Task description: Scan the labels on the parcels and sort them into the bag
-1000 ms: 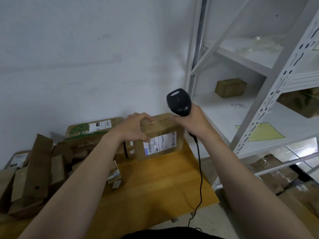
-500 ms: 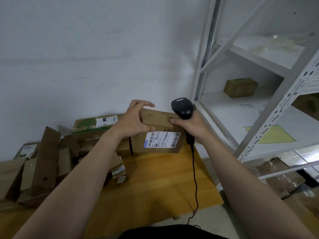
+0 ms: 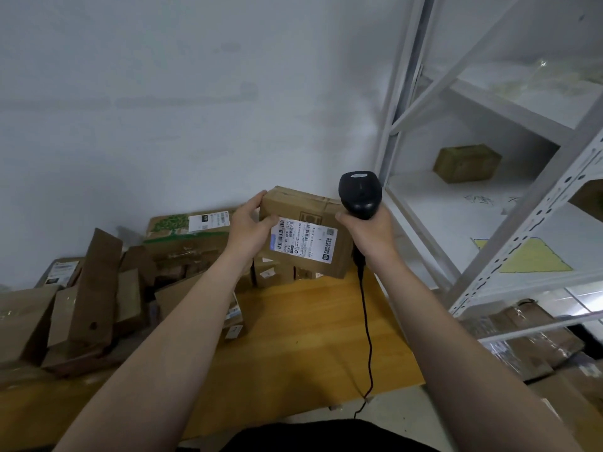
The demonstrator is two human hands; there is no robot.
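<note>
While a cable trails across the wooden surface, the left hand grips the parcel by its left end, thumb on the label, holding it over the surface's far edge. Just beside it, the right hand is clamped round the scanner. More parcels lie piled to the left, and a box sits on the shelf beyond.

Left hand grips parcel; right hand holds scanner.

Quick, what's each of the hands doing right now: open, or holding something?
Left hand: holds the cardboard parcel by its left end.
Right hand: grips the black scanner by its handle.
</note>
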